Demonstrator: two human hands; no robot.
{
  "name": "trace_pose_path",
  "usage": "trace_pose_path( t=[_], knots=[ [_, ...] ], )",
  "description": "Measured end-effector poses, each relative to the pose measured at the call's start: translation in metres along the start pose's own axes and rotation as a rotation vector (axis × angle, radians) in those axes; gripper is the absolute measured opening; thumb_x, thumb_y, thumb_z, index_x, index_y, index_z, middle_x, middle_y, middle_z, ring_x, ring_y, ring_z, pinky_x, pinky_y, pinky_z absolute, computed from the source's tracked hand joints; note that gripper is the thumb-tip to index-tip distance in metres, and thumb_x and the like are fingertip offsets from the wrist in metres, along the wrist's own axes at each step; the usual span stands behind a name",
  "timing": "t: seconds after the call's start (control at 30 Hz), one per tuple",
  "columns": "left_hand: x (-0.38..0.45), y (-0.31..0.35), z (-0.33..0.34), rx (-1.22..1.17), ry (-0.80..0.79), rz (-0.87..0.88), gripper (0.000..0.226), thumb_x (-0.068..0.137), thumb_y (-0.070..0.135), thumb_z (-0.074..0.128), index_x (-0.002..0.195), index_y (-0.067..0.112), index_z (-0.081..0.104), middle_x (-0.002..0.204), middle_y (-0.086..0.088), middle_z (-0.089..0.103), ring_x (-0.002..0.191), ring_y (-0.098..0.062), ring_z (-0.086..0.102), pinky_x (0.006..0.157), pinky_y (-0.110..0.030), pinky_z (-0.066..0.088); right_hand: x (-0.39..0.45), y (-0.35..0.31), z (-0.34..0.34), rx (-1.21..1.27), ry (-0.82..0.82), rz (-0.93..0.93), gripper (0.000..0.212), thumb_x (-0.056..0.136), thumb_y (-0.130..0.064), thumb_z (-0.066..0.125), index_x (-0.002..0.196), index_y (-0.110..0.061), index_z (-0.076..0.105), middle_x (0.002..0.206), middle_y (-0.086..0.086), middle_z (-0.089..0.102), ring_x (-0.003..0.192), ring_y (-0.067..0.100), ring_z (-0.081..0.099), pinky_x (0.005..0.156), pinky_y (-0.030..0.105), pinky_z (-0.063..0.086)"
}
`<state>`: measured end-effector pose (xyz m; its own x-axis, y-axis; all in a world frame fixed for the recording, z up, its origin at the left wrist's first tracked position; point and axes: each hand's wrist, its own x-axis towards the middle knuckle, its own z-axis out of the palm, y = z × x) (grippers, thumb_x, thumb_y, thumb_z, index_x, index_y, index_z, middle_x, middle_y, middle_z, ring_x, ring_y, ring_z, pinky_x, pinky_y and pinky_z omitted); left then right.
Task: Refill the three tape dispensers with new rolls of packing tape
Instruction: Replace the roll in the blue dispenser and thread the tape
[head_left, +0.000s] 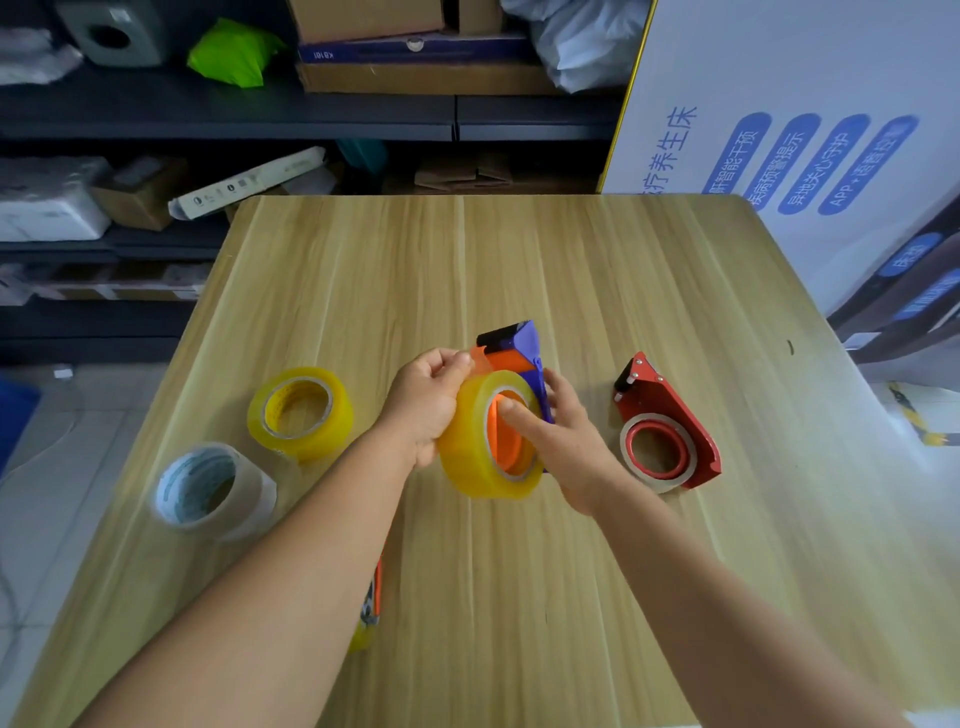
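Note:
A purple and orange tape dispenser (522, 345) is held above the wooden table (519, 270) with a yellow tape roll (475, 447) seated on its orange hub. My left hand (428, 402) pinches the loose tape end near the dispenser's black roller. My right hand (563, 439) grips the dispenser, thumb pressed into the hub. A red dispenser (670, 415) with a nearly bare core lies to the right. A spare yellow roll (301, 413) and a clear roll (213, 491) lie at left. A third dispenser (370, 605) shows partly under my left forearm.
Dark shelves (228, 117) with cardboard boxes, a green bag and packages stand behind the table. A large white printed board (789, 130) leans at the back right. Tiled floor shows at left.

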<state>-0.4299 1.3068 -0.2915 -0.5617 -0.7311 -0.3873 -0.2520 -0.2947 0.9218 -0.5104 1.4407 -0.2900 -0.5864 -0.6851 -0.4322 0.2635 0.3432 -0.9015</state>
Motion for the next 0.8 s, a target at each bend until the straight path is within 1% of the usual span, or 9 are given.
trace_pose_path(
  t=[0.07,0.1,0.2,0.3,0.37,0.43,0.57,0.67,0.8],
  knots=[
    [-0.001,-0.003,0.006,0.047,0.085,0.039,0.015,0.093,0.029,0.056,0.079,0.022,0.060,0.088,-0.009,0.066,0.078,-0.023,0.060,0.075,-0.040,0.053,-0.011,-0.002,0.012,-0.288,0.217,-0.156,0.069,0.076,-0.055,0.068,0.133,-0.025,0.043,0.129,-0.005,0.040,0.125,0.015,0.041,0.104,0.044,0.040],
    [-0.002,-0.003,0.008,0.070,0.120,0.056,0.017,0.093,0.030,0.056,0.078,0.023,0.059,0.084,-0.007,0.066,0.072,-0.021,0.058,0.070,-0.036,0.053,-0.015,-0.003,0.017,-0.395,0.247,-0.233,0.064,0.074,-0.059,0.066,0.123,-0.024,0.048,0.116,-0.007,0.046,0.118,0.015,0.044,0.100,0.041,0.041],
    [-0.006,-0.001,0.014,0.130,0.208,0.107,0.019,0.093,0.030,0.054,0.075,0.023,0.057,0.065,0.004,0.056,0.051,-0.009,0.048,0.048,-0.019,0.043,-0.020,-0.003,0.027,-0.385,0.127,-0.181,0.058,0.075,-0.055,0.069,0.118,-0.022,0.048,0.097,-0.010,0.056,0.097,0.014,0.057,0.081,0.031,0.048],
    [-0.012,-0.001,0.018,0.131,0.188,0.128,0.016,0.092,0.030,0.055,0.082,0.018,0.059,0.070,0.005,0.057,0.062,-0.012,0.051,0.057,-0.025,0.043,-0.013,-0.001,0.027,-0.214,0.087,-0.042,0.058,0.081,-0.049,0.066,0.128,-0.025,0.043,0.104,-0.003,0.061,0.094,0.012,0.061,0.071,0.026,0.048],
    [-0.015,0.003,0.019,0.133,0.133,0.157,0.014,0.091,0.028,0.058,0.081,0.019,0.061,0.075,0.002,0.059,0.068,-0.015,0.053,0.064,-0.028,0.045,-0.011,0.003,0.026,-0.211,0.094,-0.089,0.038,0.088,-0.041,0.059,0.119,-0.022,0.046,0.096,-0.004,0.062,0.080,0.007,0.060,0.064,0.024,0.047],
    [-0.015,0.008,0.017,0.223,0.041,0.229,0.009,0.089,0.024,0.061,0.081,0.020,0.064,0.082,0.000,0.062,0.072,-0.013,0.054,0.069,-0.026,0.044,-0.013,0.007,0.025,-0.173,0.127,-0.131,0.032,0.090,-0.034,0.051,0.118,-0.017,0.050,0.084,-0.005,0.060,0.068,0.008,0.055,0.058,0.028,0.048],
    [-0.012,0.015,0.010,0.694,0.041,0.559,0.006,0.084,0.022,0.067,0.082,0.020,0.072,0.095,0.004,0.051,0.095,-0.012,0.043,0.078,-0.013,0.027,-0.017,0.011,0.021,-0.244,0.214,-0.200,0.035,0.090,-0.043,0.052,0.115,-0.019,0.050,0.078,-0.006,0.061,0.068,0.015,0.060,0.063,0.038,0.052],
    [-0.010,0.021,0.008,0.885,0.041,0.779,0.008,0.083,0.019,0.066,0.078,0.016,0.072,0.103,-0.001,0.052,0.104,-0.021,0.040,0.084,-0.013,0.022,-0.022,0.013,0.019,-0.301,0.201,-0.234,0.043,0.082,-0.058,0.053,0.106,-0.023,0.051,0.074,-0.005,0.061,0.066,0.017,0.060,0.060,0.037,0.050],
    [-0.001,0.033,-0.002,0.783,-0.163,0.610,0.009,0.086,0.017,0.062,0.080,0.017,0.067,0.116,0.002,0.058,0.103,-0.008,0.052,0.081,-0.013,0.033,-0.026,0.013,0.015,-0.308,0.153,-0.243,0.038,0.076,-0.058,0.050,0.098,-0.026,0.051,0.068,-0.006,0.057,0.059,0.010,0.055,0.055,0.031,0.046]
  ],
)
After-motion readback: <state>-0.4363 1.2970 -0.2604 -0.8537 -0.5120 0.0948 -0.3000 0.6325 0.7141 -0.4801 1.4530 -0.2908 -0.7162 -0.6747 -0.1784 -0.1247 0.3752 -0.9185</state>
